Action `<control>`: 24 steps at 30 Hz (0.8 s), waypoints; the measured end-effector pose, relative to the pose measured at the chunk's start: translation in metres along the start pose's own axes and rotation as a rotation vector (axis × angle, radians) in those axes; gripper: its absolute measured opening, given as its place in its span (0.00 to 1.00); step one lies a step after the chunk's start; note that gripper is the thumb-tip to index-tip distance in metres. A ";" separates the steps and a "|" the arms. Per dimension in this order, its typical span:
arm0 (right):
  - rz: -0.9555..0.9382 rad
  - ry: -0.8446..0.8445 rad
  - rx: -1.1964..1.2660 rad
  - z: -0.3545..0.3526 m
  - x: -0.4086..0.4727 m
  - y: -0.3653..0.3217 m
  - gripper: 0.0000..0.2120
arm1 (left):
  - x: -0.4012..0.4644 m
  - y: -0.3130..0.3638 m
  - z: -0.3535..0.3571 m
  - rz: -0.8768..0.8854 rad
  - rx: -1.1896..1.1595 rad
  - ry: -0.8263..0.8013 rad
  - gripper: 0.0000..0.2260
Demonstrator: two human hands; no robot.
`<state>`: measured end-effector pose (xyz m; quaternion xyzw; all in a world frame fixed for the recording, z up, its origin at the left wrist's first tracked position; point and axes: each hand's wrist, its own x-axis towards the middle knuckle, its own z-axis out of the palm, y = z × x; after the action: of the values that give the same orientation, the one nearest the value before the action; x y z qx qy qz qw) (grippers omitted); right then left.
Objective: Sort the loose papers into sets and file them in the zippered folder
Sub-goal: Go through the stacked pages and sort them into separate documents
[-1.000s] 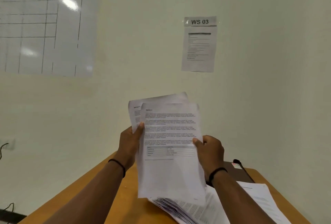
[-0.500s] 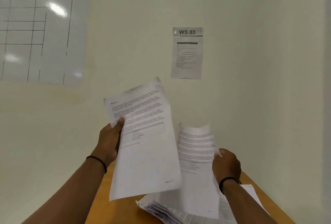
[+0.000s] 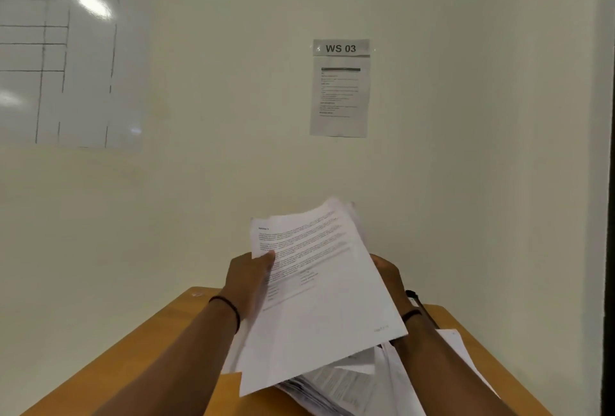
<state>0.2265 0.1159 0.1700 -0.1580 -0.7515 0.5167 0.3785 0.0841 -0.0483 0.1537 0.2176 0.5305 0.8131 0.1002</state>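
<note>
1. Left hand [image 3: 248, 277] pinches the printed sheets [image 3: 319, 285], raised above the table [image 3: 159, 345].
2. Right hand [image 3: 387, 277] sits behind them; its grip cannot be judged.
3. Loose paper pile [image 3: 336, 385] lies at the table's near right edge.
4. Wall notice [image 3: 340, 89] hangs beyond.

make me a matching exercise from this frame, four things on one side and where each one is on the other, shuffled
Things:
1. WS 03 sign
2. gridded whiteboard
3. top sheet
4. paper pile

Places:
A. lying on the wooden table
B. on the wall, upper left
C. held up, left hand thumb on its left edge
D. on the wall, above a printed notice

Pairs: 1-D, 2-B, 3-C, 4-A
</note>
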 end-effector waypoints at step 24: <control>0.536 -0.086 -1.197 -0.020 0.003 0.205 0.24 | 0.043 -0.156 -0.010 -0.500 0.502 0.068 0.08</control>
<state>0.2076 0.2165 -0.0082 -0.5023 -0.8582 0.0914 0.0533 0.0308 0.0258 0.0201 0.0718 0.7536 0.6145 0.2220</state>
